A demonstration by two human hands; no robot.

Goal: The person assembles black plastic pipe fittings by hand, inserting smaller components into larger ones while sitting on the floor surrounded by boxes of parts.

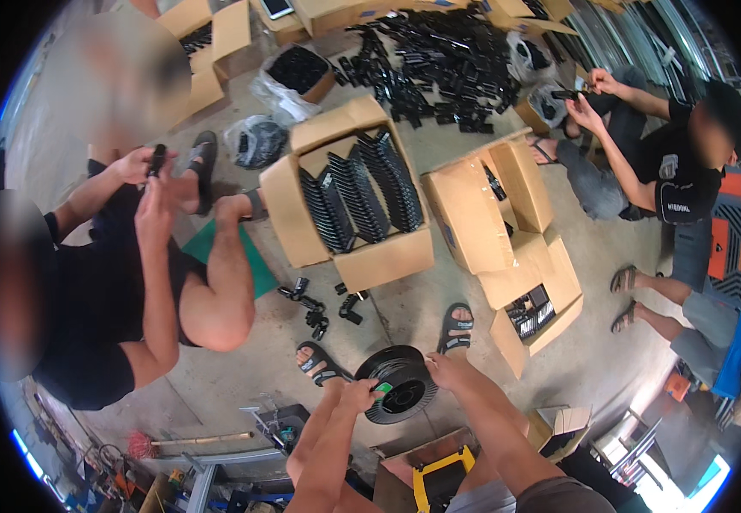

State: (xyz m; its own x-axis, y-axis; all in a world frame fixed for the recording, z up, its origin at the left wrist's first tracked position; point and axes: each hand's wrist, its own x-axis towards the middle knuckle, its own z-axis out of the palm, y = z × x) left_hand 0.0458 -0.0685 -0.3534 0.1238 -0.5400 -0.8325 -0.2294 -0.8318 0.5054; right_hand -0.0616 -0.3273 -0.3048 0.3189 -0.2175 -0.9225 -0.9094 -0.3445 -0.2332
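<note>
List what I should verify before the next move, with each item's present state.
1. Left hand gripping the spool: ok, at its left rim.
2. Right hand gripping the spool: ok, at its right rim.
3. Spool resting on the floor: cannot tell from above.
4. Central box open: ok, flaps spread, rows of black parts inside.
5. Floor below that box free of loose pieces: not ok, several lie there.

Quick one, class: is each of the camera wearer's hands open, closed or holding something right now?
Left hand: closed, holding the left side of the black spool.
Right hand: closed, holding its right side.
</note>
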